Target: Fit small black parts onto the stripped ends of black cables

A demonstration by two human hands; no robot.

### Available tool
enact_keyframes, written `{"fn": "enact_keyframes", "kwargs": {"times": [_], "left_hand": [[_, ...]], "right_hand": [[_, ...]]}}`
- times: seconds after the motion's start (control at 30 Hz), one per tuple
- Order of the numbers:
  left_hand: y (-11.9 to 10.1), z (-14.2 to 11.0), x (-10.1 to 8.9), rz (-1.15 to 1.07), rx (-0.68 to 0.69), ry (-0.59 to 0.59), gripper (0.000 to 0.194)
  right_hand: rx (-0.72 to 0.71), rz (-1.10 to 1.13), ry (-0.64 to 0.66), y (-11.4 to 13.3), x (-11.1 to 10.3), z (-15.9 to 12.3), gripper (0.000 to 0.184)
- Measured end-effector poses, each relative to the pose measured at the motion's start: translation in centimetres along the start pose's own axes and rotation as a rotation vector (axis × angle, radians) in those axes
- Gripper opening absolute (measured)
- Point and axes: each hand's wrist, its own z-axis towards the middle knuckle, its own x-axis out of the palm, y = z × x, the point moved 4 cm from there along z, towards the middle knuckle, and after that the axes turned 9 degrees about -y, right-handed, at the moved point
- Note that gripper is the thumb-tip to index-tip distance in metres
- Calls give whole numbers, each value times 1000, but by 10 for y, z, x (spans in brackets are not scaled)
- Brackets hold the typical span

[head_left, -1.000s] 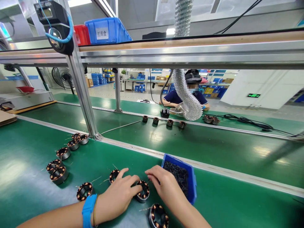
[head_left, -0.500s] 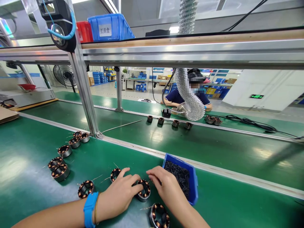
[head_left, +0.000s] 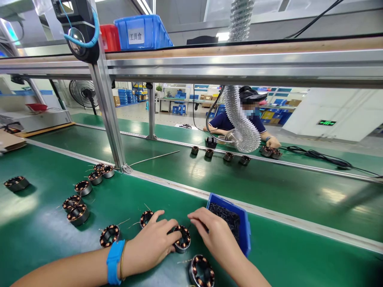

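My left hand (head_left: pixel 152 243) reaches in from the left, its fingers closed on the rim of a motor stator (head_left: pixel 182 242) with copper windings, which rests on the green surface. To the right of that stator is my right hand (head_left: pixel 211 227), thumb and fingers drawn together; whatever they pinch is too small to make out. Close behind my right hand, a blue bin (head_left: pixel 245 235) holds many short black tubes (head_left: pixel 226 215). Another stator (head_left: pixel 146 218) is partly covered by my left hand. One more stator (head_left: pixel 201 272) lies at the bottom, below my right hand.
Several stators (head_left: pixel 83 187) with thin wire leads form a line on the left. A metal post (head_left: pixel 108 115) rises beyond them. More stators (head_left: pixel 228 156) sit on the belt across the rail. A co-worker (head_left: pixel 230 121) sits opposite, behind a clear flexible duct (head_left: pixel 243 127).
A stator now shows at the far left. Stators beyond the rail have shifted slightly right. The co-worker's hand has come to the stators at the right. My hands stay nearly in place.
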Motion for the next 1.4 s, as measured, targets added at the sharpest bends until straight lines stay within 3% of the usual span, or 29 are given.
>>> {"fn": "enact_keyframes", "kwargs": {"times": [0.17, 0.37, 0.5, 0.63, 0.7, 0.8, 0.9, 0.97, 1.07, 1.17, 1.3, 1.4], "left_hand": [[-3, 0, -1, 41, 5, -21, 20], [-6, 1, 0, 76, -4, -16, 19], [-6, 0, -2, 58, -25, 36, 22], [-5, -6, -33, 126, -10, 98, 50], [1, -8, -52, 245, -43, 151, 48], [11, -8, -67, 386, -122, 254, 34], [18, -5, -67, 407, -175, 272, 11], [21, -3, -64, 387, -231, 250, 10], [25, -2, -61, 312, -251, 248, 28], [29, 1, -56, 267, -288, 248, 28], [33, 6, -47, 240, -446, 194, 39], [29, 7, -43, 232, -464, 191, 39]], "right_hand": [[-24, -204, 182, 7, -8, -5, 33], [-114, -232, 230, 15, -4, -11, 34], [-86, -207, 244, 13, -5, -10, 35], [58, -122, 100, -3, -16, -7, 31], [123, -49, 7, -9, -20, -5, 26], [130, 57, -31, -4, -15, 4, 24], [91, 93, 12, 15, -2, 18, 24], [78, 84, 62, 28, 9, 28, 23], [92, 63, 138, 40, 23, 39, 20], [132, 32, 193, 42, 34, 42, 17], [165, 41, 186, 34, 44, 40, 20], [185, 62, 165, 29, 47, 40, 21]]}}
